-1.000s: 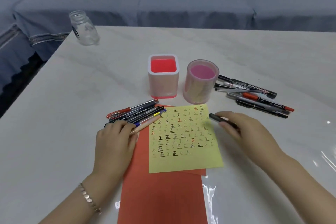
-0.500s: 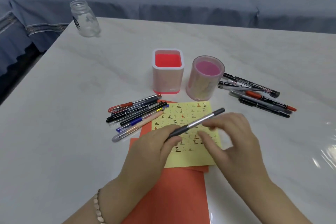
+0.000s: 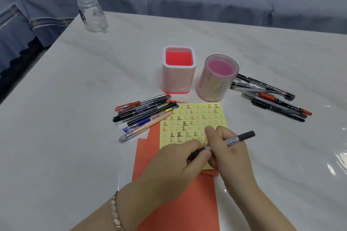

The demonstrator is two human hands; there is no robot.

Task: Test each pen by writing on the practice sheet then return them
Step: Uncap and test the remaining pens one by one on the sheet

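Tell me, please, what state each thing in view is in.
Sheet: flat, partly filled with characters.
Pen: held above the sheet.
Left hand: grips the pen's dark end.
Right hand: grips the pen's barrel.
Square holder: upright.
Round holder: upright.
Jar: upright, lidless.
Left pens: lying loose.
Right pens: lying loose.

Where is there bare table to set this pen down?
Bare: table left of the left pen pile, up to the glass jar; behind the square holder and round holder; this side of the right pen pile. Crowded: around the practice sheet and held pen.
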